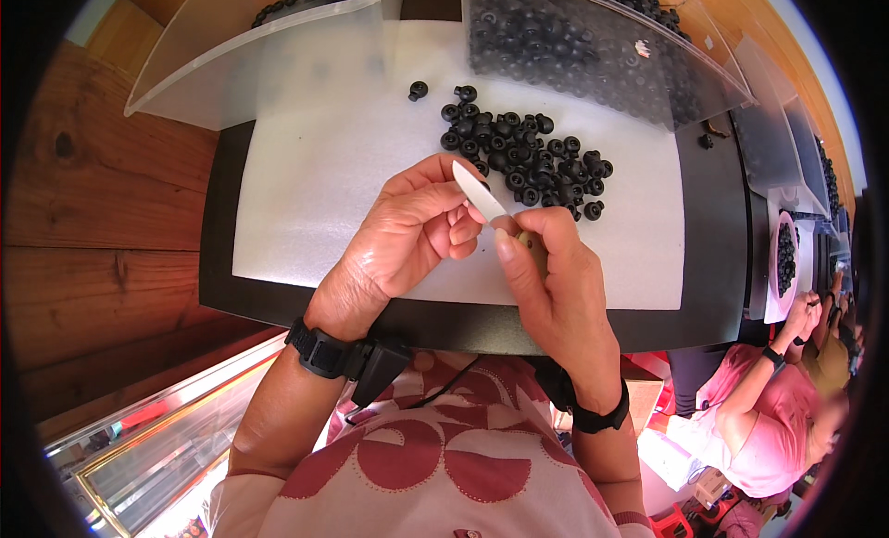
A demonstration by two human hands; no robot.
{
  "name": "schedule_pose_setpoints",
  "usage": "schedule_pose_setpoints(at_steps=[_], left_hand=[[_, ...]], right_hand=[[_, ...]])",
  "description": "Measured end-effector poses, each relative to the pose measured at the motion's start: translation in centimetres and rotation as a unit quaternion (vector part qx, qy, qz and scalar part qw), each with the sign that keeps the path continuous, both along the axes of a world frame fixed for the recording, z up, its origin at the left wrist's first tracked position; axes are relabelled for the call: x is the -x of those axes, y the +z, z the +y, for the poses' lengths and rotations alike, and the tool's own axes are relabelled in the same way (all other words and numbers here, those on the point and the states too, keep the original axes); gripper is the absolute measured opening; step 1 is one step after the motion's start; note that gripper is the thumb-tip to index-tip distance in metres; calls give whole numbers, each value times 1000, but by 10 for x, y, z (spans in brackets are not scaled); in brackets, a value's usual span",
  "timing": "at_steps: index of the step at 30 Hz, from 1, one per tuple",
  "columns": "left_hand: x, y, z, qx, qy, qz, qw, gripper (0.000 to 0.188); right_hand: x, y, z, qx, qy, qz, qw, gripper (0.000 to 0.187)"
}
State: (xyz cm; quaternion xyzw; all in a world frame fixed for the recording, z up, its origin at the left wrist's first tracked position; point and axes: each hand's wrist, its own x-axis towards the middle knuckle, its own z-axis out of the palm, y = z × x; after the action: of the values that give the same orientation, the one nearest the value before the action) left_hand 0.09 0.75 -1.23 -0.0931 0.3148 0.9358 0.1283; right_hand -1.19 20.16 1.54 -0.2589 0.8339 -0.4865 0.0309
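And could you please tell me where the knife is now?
In the head view, the knife is just right of centre, its handle in the right hand and its blade beside the left hand, on the near side of the black parts.

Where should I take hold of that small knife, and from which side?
Best by the handle of the knife, coming from the lower right, as the right hand grips it. The bare blade slants up and left, close to the left hand's fingers, so the handle end likely keeps fingers clear of the edge.
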Motion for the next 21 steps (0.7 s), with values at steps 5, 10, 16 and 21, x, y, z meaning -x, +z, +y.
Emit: schedule_pose_setpoints(at_steps=[5, 10, 16, 21], left_hand=[[0, 2, 1, 2, 3, -11, 1000, 16], [0, 3, 0, 9, -4, -14, 1000, 15], [-2, 5, -1, 17, -23, 3, 1000, 16], [-4, 4, -1, 12, -23, 10, 1000, 17]], right_hand=[[0, -2, 2, 30, 0, 0, 1000, 18], [1, 0, 2, 107, -25, -86, 990, 19], [10, -2, -4, 149, -12, -134, 980, 26], [16, -4, -21, 154, 0, -174, 973, 27]])
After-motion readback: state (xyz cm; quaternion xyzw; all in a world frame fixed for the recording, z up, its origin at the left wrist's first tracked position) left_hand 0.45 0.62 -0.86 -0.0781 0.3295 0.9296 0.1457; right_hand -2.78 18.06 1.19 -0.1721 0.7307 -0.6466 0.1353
